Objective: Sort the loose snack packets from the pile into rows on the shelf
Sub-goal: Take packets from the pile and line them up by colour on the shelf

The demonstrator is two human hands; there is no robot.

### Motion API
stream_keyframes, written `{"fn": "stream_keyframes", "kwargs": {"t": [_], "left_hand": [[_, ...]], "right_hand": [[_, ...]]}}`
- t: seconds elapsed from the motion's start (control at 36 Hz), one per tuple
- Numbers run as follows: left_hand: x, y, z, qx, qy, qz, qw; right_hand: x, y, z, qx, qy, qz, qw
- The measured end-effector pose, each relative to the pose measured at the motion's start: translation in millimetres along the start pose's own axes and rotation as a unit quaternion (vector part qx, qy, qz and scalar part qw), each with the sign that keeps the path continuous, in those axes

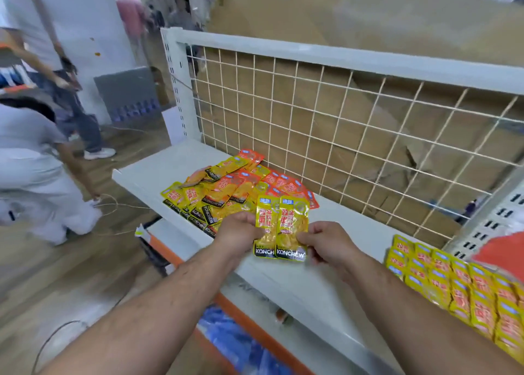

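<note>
Both forearms reach in from the bottom edge, elbows cut off by the frame. Left hand (237, 234) pinches the left edge of two yellow packets (280, 230), fingers tucked behind them and hidden. Right hand (330, 244) pinches the lower right edge of the front packet, thumb on top. The pair is held overlapped, upright, just above the shelf (283, 278) front, near the pile (226, 193).

Front packet reads "KONCHEW" on its black bottom band; the one behind shows only "KONCH" (rest covered). Red Chinese characters on the faces are too blurred to read.

Pile sits at the shelf's left, against the wire grid (340, 125): yellow and orange-red packets mixed, several "KONCHEW" bands showing sideways.

Rows (453, 284) of yellow packets lie at the shelf's right end, running off the frame edge; a blurred red shape (502, 254) covers their top corner. Other people at left are blurred.
</note>
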State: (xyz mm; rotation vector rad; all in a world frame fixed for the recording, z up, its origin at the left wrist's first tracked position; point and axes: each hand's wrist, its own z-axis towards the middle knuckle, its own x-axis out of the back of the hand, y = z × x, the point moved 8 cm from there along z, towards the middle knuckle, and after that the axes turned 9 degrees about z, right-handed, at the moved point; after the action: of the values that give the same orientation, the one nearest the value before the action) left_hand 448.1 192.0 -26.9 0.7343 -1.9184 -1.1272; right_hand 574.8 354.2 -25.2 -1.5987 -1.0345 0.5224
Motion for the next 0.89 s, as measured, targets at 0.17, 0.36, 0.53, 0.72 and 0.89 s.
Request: {"fn": "stream_keyframes", "kwargs": {"t": [0.17,0.36,0.53,0.72,0.89], "left_hand": [[-22,0,-35,-0.012,-0.042,0.005,0.999],[-52,-11,-81,-0.024,-0.091,0.004,0.996],[-84,-24,-133,-0.039,-0.137,-0.016,0.99],[-128,-42,-177,-0.036,-0.183,0.02,0.982],[-172,-35,-198,-0.046,-0.211,0.047,0.975]], "right_hand": [[25,15,-44,-0.005,0.043,0.031,0.999],[47,42,-111,-0.019,0.108,0.085,0.99],[59,81,-171,-0.04,0.152,0.119,0.98],[86,116,-235,-0.056,0.192,0.119,0.973],[124,130,-269,-0.057,0.222,0.101,0.968]]}}
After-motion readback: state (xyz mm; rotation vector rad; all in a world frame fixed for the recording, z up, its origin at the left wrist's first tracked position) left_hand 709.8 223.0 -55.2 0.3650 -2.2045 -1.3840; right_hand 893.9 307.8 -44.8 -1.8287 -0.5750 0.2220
